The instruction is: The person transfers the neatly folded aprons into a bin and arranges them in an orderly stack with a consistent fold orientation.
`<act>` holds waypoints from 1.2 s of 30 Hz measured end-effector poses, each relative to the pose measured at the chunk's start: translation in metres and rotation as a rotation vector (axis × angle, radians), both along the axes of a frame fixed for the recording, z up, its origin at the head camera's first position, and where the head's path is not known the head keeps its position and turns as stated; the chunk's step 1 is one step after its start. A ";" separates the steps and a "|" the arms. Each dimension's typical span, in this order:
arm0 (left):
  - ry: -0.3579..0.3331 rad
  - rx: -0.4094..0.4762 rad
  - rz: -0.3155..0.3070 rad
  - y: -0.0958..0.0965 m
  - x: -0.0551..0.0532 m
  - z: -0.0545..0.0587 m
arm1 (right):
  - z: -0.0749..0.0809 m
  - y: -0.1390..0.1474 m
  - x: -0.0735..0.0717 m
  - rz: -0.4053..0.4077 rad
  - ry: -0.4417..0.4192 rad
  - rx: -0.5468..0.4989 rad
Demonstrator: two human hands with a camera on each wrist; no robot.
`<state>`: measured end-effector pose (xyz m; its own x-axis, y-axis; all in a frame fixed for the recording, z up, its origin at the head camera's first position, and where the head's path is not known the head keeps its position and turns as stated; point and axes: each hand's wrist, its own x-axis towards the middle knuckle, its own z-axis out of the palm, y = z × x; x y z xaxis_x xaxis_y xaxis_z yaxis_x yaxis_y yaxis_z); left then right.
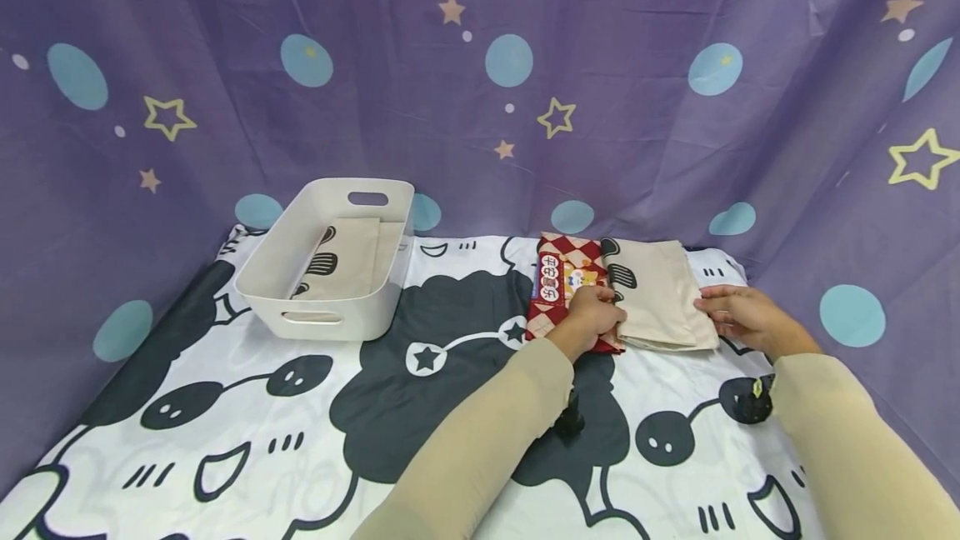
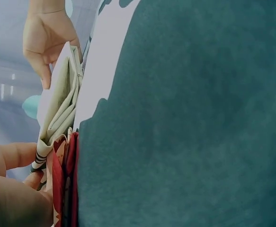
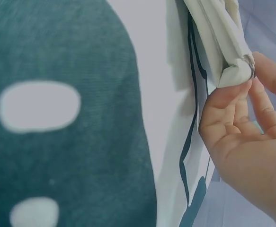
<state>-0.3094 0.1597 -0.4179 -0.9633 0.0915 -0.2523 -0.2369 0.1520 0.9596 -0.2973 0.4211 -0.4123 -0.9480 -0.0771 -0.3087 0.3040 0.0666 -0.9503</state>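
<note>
- Sleeves (image 1: 468, 440) nearest; left hand (image 1: 596, 317) and right hand (image 1: 750, 321) fingers pinch beige cloth (image 1: 656, 298) edges.
- Beige cloth's on sheet (image 1: 262, 415), beside red cloth (image 1: 557, 283).
- Seemingly done: stored cloth (image 1: 352, 252) in bin (image 1: 363, 319).
- Likely left: beige, red.

A purple curtain (image 1: 420, 107) with a star-and-dot pattern hangs along the far edge of a black-and-white cartoon-print sheet (image 1: 300, 473).

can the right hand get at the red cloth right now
Probably not directly: the beige cloth lies between the right hand and the red cloth, and the left hand covers part of it.
</note>
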 end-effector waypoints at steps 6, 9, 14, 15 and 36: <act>-0.006 0.026 0.002 0.001 -0.001 0.000 | 0.003 0.002 0.001 0.003 -0.001 -0.097; 0.004 0.053 0.008 0.001 -0.002 -0.001 | 0.005 0.003 0.002 0.015 0.009 -0.122; 0.055 0.085 0.015 0.001 -0.003 -0.001 | 0.008 0.003 0.001 0.017 0.020 -0.153; 0.063 0.088 0.017 0.000 -0.003 -0.001 | 0.009 0.003 0.001 0.015 0.022 -0.151; 0.134 0.198 0.036 -0.032 -0.008 0.005 | 0.024 -0.030 0.003 0.024 0.124 -0.181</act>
<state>-0.3176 0.1277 -0.4131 -0.9905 0.0919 -0.1025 -0.1073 -0.0484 0.9930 -0.2940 0.3914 -0.3884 -0.9751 -0.1433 -0.1693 0.1848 -0.1024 -0.9774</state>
